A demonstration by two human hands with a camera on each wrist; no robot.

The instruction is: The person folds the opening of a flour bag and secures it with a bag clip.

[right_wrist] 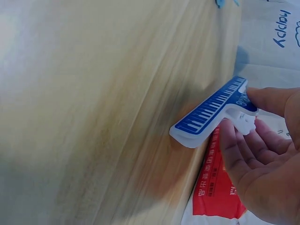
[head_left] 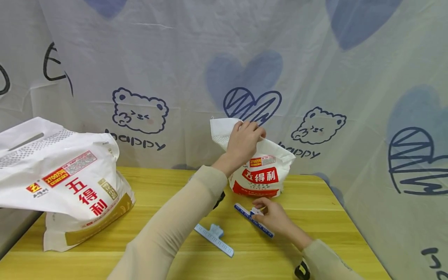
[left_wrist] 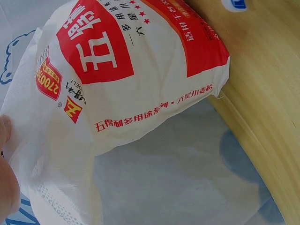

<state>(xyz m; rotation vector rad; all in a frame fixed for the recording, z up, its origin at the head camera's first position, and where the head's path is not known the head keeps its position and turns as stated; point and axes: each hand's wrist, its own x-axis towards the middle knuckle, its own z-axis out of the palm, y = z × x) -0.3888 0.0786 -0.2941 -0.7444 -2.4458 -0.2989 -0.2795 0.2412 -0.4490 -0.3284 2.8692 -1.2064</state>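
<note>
Toward the back of the table stands a white-and-red flour bag (head_left: 260,175), its top bent over to the left. My left hand (head_left: 246,140) grips that upper part, fingers curled over the edge; only the thumb side of the hand (left_wrist: 7,183) shows in the left wrist view. In front of the bag, my right hand (head_left: 274,217) pinches a blue-and-white bag clip (head_left: 243,211) by its handle. The right wrist view has the thumb on one side of the clip (right_wrist: 208,112) and the fingers on the other, its long bar close over the tabletop.
A light-blue bag clip (head_left: 218,243) lies on the wooden table (head_left: 315,241), partly behind my left sleeve. At the left stands a larger white-and-gold flour bag (head_left: 101,182) with a cut-out handle. A printed curtain (head_left: 189,70) hangs behind the table.
</note>
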